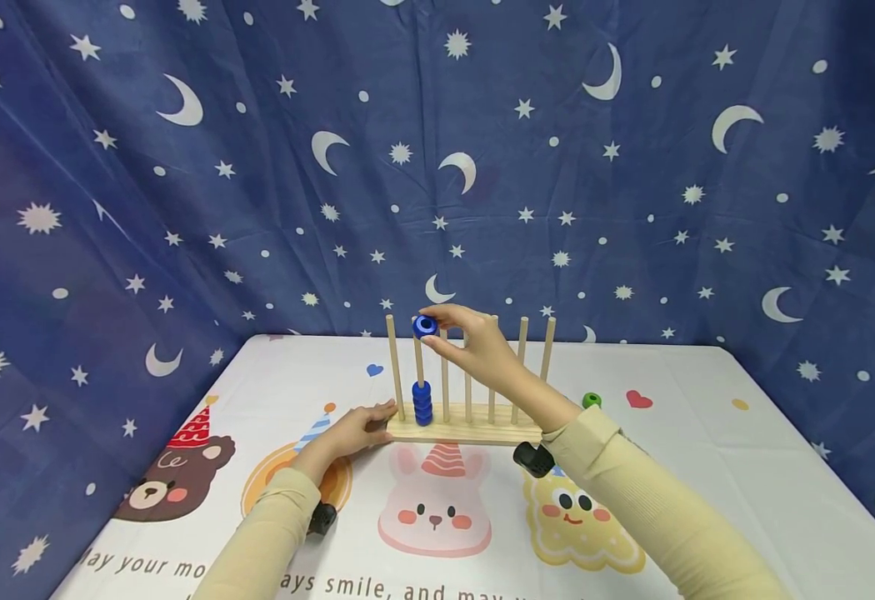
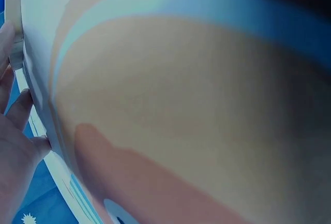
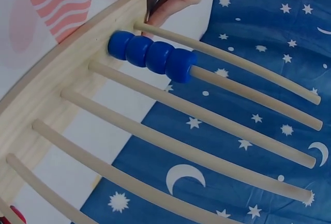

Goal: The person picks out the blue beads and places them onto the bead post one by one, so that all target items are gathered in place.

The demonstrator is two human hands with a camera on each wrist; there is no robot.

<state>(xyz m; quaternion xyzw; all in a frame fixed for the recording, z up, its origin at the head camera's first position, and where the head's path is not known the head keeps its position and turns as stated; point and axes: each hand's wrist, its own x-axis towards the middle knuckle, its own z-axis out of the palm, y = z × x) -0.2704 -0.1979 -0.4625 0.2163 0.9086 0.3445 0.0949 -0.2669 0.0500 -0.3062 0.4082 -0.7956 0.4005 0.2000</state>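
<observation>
My right hand [image 1: 478, 342] pinches a blue bead [image 1: 425, 327] between thumb and fingers, its hole facing the head camera. The bead is by the top of the second peg from the left; whether the peg passes into it I cannot tell. Several blue beads [image 1: 422, 404] are stacked at the foot of that peg, seen also as a blue stack [image 3: 152, 56] in the right wrist view. My left hand [image 1: 358, 429] grips the left end of the wooden base [image 1: 460, 433], thumb at the front edge. Part of this hand [image 2: 15, 146] shows in the left wrist view.
Bare wooden pegs [image 1: 395, 367] stand along the base on both sides of the stack. A green bead [image 1: 592, 400] lies right of the rack. A bit of something red [image 3: 15, 214] shows in the right wrist view. Behind the printed tablecloth [image 1: 707, 467] hangs a starry blue curtain [image 1: 482, 108].
</observation>
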